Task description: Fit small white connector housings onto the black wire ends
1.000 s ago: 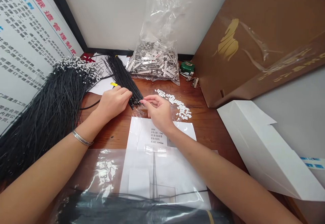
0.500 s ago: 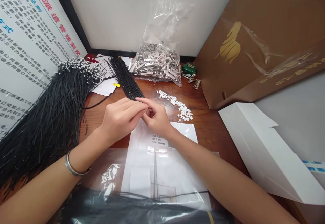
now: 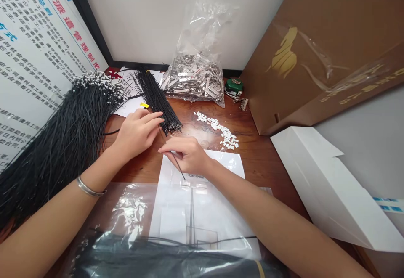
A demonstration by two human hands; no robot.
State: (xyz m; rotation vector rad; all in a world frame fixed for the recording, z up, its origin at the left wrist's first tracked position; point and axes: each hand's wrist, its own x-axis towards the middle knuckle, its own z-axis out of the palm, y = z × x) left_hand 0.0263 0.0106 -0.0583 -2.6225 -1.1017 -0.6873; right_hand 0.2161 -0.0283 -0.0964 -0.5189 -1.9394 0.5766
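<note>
My right hand pinches a thin black wire, whose tail hangs below the fingers over the paper sheet. Up and to the left, my left hand has its fingers closed at the other stretch of the wire; the thumb tip is mostly hidden. Just past the left fingertips lies a tied bundle of black wires with bare metal tips at its near end. Small white plastic pieces lie scattered beyond my right hand.
A large heap of black wires with white ends fills the left side. At the back are a clear bag of metal parts and a green tape measure. A brown box and white carton stand right; a plastic bag lies in front.
My hands, together before, have moved apart: the left up and left, the right slightly down and left. The black wire between them and the bundle's near end now show.
</note>
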